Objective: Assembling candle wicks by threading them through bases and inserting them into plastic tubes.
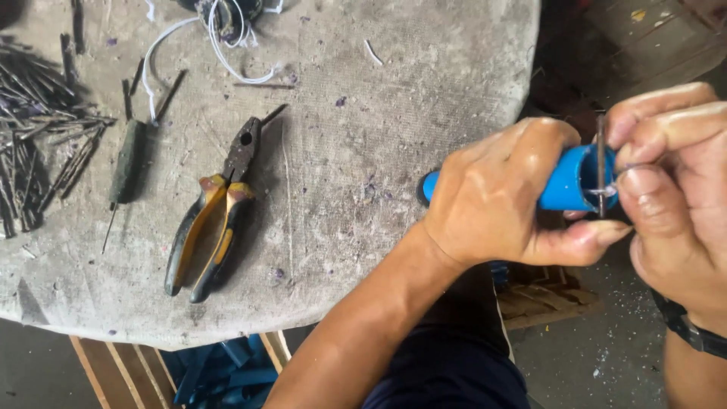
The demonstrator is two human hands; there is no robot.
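Left hand (496, 201) wrapped around a blue plastic tube (564, 182), fingers closed on its body, thumb stretched along the underside toward the open end. The tube is held off the edge of the bench (363, 151), over the floor, its open mouth facing the right hand (674, 182).

Right hand's fingers pinched shut on a thin dark metal pin (601, 163), which stands upright across the tube's mouth. A bit of pale, clear material sits at the rim where the pin crosses (too small to tell what it is).

On the bench, well apart from both hands: pliers (216, 208) with yellow-and-black handles, lying closed; a dark green-handled awl-like tool (125, 163) to their left; a heap of dark metal rods (38, 129) at the far left edge; white cord (219, 45) looped near the top. The cloth covering is dusty, flecked with purple scraps.

Risks, as I judge them: the pin is slim and held only at the fingertips, so a twist or a push off-axis could let it slip, and it would drop to the floor, not the bench. The left thumb lies close under the pin's lower end; a sudden slip downward could jab it. The smooth tube could also rotate in the grip if pressed hard.
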